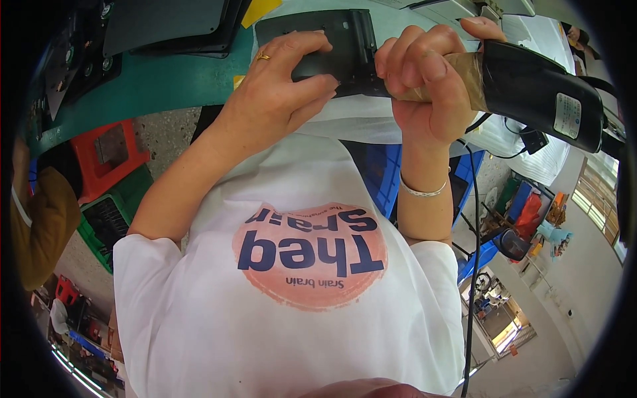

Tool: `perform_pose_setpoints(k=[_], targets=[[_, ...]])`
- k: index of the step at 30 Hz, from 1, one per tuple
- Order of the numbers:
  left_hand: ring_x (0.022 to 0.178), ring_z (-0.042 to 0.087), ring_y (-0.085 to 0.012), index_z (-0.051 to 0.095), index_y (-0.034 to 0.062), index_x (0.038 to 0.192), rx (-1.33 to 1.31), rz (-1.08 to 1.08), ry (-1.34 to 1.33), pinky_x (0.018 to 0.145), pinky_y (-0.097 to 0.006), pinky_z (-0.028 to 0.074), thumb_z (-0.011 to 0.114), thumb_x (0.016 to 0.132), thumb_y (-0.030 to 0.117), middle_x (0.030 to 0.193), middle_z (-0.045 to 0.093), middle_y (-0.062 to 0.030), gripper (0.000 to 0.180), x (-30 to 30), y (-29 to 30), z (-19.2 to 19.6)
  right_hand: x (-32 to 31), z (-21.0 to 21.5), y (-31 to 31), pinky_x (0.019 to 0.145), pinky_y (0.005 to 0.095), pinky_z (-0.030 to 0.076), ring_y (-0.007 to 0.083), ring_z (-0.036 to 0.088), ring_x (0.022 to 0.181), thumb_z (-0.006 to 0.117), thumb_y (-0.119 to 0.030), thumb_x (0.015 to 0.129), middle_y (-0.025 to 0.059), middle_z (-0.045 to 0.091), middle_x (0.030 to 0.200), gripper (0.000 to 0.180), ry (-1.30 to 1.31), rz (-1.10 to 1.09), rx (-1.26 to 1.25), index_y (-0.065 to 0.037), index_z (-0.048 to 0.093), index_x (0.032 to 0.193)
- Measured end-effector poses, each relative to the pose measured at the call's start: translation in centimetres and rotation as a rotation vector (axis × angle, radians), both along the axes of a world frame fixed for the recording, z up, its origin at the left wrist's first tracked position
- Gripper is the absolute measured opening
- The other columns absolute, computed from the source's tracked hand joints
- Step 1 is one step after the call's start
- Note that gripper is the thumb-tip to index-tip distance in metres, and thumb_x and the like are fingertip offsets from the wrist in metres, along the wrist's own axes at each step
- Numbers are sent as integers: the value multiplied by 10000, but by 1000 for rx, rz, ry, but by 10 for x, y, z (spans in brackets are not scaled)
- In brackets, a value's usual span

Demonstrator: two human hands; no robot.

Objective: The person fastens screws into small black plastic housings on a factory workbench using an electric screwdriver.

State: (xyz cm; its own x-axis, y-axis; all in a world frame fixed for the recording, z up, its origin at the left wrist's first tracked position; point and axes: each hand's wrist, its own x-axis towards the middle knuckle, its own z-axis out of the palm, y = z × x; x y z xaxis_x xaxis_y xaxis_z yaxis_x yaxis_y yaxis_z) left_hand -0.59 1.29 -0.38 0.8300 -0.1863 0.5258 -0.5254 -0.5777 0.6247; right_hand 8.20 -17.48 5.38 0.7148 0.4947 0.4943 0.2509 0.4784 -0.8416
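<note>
My left hand [282, 86], a ring on one finger, lies over the left part of a black panel [345, 50]. Its fingers are spread apart and touch the panel's face. My right hand [431, 79] is wrapped around the tan-taped front part of a black corded power tool [547, 93]. The tool's body sticks out to the right of my fist and bears a pale label. Its front end points left toward the panel's right edge. My fingers hide part of the grip, and I cannot make out the tip.
More black panels [166, 30] are stacked on the green tabletop [179, 79] at the far left. A black cable [472, 265] hangs at my right side. Below the table stand a red stool [109, 159] and a green crate [116, 215]. Another person's brown sleeve [53, 225] shows at left.
</note>
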Motion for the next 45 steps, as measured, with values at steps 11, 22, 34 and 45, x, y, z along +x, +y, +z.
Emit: perform_pose_setpoints(k=[11,22,34,45], targets=[[1152,582,-316,675,53,857,-16,-2,0,996,-462,471,782,760,85,1225,566,-112,148,2,0,1,-10,23,31,556,298,491,144,539,555,665,30,874,64,566,709,436,77,-92,-125,-43,437,1239],[1154,585,-311,652,57,858,-28,-25,-10,1022,-484,464,778,774,89,1192,576,-105,155,2,0,1,-2,0,29,517,350,465,181,507,520,620,78,883,97,560,717,412,-48,-10,-46,-53,436,1227],[1063,622,-266,664,72,909,7,-5,21,1089,-516,445,767,810,108,1145,592,-86,147,3,-1,4,3,-3,21,517,345,454,190,495,505,670,78,883,96,563,705,581,-148,29,-57,-72,370,1357],[1093,616,-273,683,70,934,34,-7,42,1090,-519,438,771,803,89,1121,600,-93,159,-1,1,5,-11,16,-10,581,394,492,183,482,567,612,-107,924,42,476,675,498,-42,-258,57,-105,376,1363]])
